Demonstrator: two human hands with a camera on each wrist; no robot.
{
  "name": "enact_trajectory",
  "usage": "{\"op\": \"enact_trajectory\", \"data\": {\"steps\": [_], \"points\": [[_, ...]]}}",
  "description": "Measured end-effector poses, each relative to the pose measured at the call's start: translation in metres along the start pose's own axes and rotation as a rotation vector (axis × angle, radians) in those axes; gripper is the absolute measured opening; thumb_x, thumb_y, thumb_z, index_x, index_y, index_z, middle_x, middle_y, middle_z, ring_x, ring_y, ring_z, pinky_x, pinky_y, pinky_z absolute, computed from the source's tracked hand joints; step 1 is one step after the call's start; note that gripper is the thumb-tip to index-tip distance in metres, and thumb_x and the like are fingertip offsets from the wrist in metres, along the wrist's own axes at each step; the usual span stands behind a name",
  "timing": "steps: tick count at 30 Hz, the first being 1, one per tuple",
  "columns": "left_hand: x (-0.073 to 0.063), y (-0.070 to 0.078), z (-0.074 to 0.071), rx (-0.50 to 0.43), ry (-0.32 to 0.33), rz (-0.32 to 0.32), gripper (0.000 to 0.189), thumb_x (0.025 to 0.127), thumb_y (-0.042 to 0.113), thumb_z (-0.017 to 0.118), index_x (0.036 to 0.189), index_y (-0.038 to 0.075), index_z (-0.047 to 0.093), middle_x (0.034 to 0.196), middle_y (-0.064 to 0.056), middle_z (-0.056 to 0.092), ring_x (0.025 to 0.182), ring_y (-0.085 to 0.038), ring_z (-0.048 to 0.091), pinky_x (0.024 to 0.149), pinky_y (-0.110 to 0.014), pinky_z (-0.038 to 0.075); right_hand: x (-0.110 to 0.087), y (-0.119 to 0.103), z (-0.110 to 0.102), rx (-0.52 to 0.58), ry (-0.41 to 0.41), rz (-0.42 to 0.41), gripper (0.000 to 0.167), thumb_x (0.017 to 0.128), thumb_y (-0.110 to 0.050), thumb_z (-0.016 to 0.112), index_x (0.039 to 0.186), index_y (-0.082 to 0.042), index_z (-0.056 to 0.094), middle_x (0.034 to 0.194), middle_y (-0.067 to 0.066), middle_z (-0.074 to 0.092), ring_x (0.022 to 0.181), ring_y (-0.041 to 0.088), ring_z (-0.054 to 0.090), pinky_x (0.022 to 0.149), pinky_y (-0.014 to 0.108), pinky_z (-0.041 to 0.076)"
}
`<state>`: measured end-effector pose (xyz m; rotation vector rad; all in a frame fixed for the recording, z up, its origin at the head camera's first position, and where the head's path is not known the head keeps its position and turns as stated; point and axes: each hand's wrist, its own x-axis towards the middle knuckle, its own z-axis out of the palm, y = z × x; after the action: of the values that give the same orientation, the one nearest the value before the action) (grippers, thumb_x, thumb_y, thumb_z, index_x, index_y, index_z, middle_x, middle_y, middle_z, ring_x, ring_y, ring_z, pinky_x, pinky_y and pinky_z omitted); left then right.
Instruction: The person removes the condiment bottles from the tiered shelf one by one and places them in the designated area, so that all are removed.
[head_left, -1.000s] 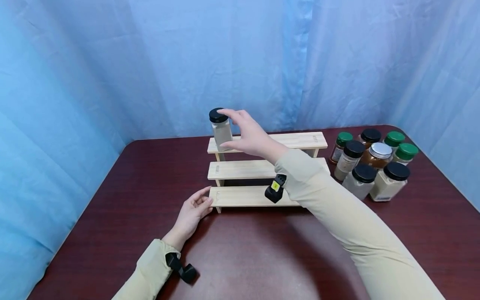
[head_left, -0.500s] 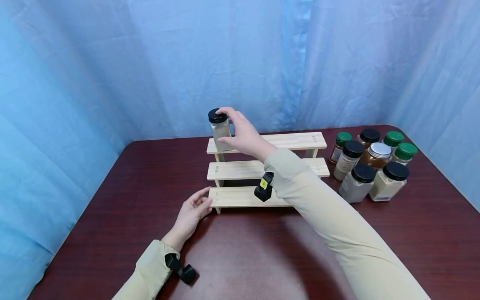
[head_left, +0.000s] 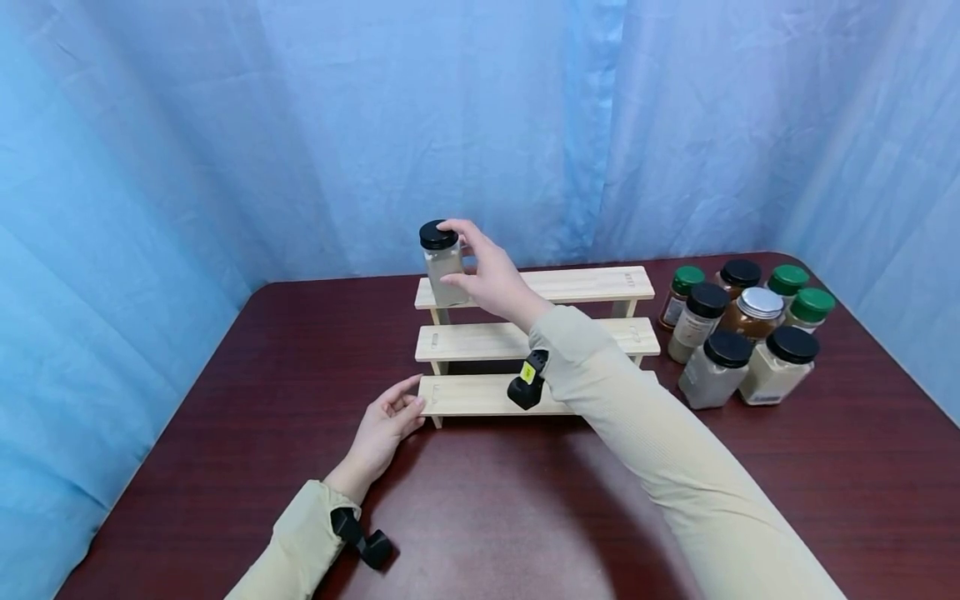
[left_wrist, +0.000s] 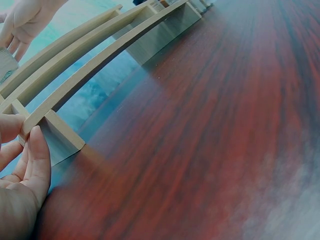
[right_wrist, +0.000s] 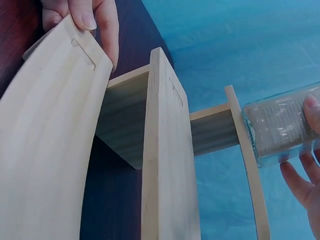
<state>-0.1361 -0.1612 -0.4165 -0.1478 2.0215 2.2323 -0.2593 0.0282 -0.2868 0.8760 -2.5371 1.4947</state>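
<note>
A clear jar [head_left: 442, 271] with a black lid and pale contents stands upright at the left end of the top shelf [head_left: 577, 284] of a three-step wooden rack [head_left: 480, 342]. My right hand [head_left: 495, 279] holds this jar from its right side, a finger on the lid and the thumb against the body. In the right wrist view the base of the jar [right_wrist: 280, 125] meets the shelf board. Lower down, my left hand [head_left: 382, 429] pinches the left end of the bottom shelf [head_left: 468, 393]. The left wrist view shows thumb and fingers on that board's corner.
Several jars stand close together right of the rack, among them a silver-lidded jar [head_left: 753, 312], a green-lidded jar [head_left: 682, 292] and a black-lidded square jar [head_left: 778, 364]. All rest on a dark red wooden table [head_left: 480, 508]. Blue curtains [head_left: 465, 125] hang behind and beside it.
My right hand has moved slightly left, and its thumb and fingers have come in closer round the jar. The jar has hardly shifted. My left hand stays on the bottom shelf.
</note>
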Motion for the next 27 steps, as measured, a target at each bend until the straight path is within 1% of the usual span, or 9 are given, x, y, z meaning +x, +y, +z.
{"op": "enact_trajectory", "data": {"steps": [4,10,15,19,24,27], "points": [[0.0,0.0,0.0,0.002,0.001,0.001,0.048,0.094,-0.004,0.051,0.14,-0.004,0.038,0.084,0.006,0.054,0.072,-0.001,0.054,0.069,-0.013,0.05,-0.004,0.002,0.001,0.02,0.011,-0.012,0.065,0.087,-0.007,0.067,0.141,-0.024,0.036,0.13,0.009,0.048,0.118,0.023,0.051,0.093,0.033,0.05],[0.0,-0.002,0.0,-0.002,0.003,-0.008,0.047,0.094,-0.005,0.049,0.14,-0.003,0.039,0.083,0.006,0.054,0.072,-0.001,0.054,0.069,-0.014,0.05,-0.015,0.005,0.003,0.055,0.04,-0.058,0.064,0.085,-0.006,0.069,0.14,-0.022,0.039,0.136,0.008,0.048,0.12,0.026,0.051,0.096,0.036,0.049],[0.0,-0.002,0.001,-0.009,0.009,-0.009,0.047,0.094,-0.005,0.049,0.14,-0.003,0.039,0.082,0.006,0.054,0.071,-0.001,0.054,0.068,-0.014,0.05,-0.026,0.007,0.004,0.085,0.074,-0.098,0.062,0.084,-0.006,0.07,0.138,-0.019,0.042,0.138,0.009,0.048,0.12,0.027,0.051,0.094,0.038,0.051],[0.0,-0.002,0.001,-0.014,0.009,-0.009,0.047,0.094,-0.005,0.049,0.14,-0.003,0.039,0.082,0.006,0.054,0.071,-0.001,0.054,0.068,-0.014,0.05,-0.037,0.008,0.003,0.115,0.1,-0.124,0.061,0.084,-0.003,0.07,0.137,-0.016,0.043,0.138,0.01,0.048,0.121,0.027,0.051,0.093,0.037,0.051],[0.001,-0.002,0.0,-0.01,0.004,-0.007,0.048,0.094,-0.004,0.049,0.14,-0.004,0.039,0.083,0.006,0.054,0.072,-0.001,0.054,0.069,-0.014,0.05,-0.053,0.01,-0.001,0.136,0.129,-0.187,0.061,0.082,0.002,0.07,0.135,-0.011,0.042,0.135,0.015,0.049,0.12,0.029,0.051,0.092,0.037,0.052],[0.0,-0.001,-0.001,-0.007,0.0,-0.006,0.048,0.094,-0.004,0.05,0.141,-0.004,0.038,0.083,0.007,0.054,0.073,0.0,0.054,0.069,-0.013,0.05,-0.064,0.011,-0.003,0.154,0.123,-0.184,0.061,0.081,0.003,0.07,0.135,-0.011,0.042,0.134,0.015,0.049,0.119,0.03,0.052,0.09,0.038,0.053]]}}
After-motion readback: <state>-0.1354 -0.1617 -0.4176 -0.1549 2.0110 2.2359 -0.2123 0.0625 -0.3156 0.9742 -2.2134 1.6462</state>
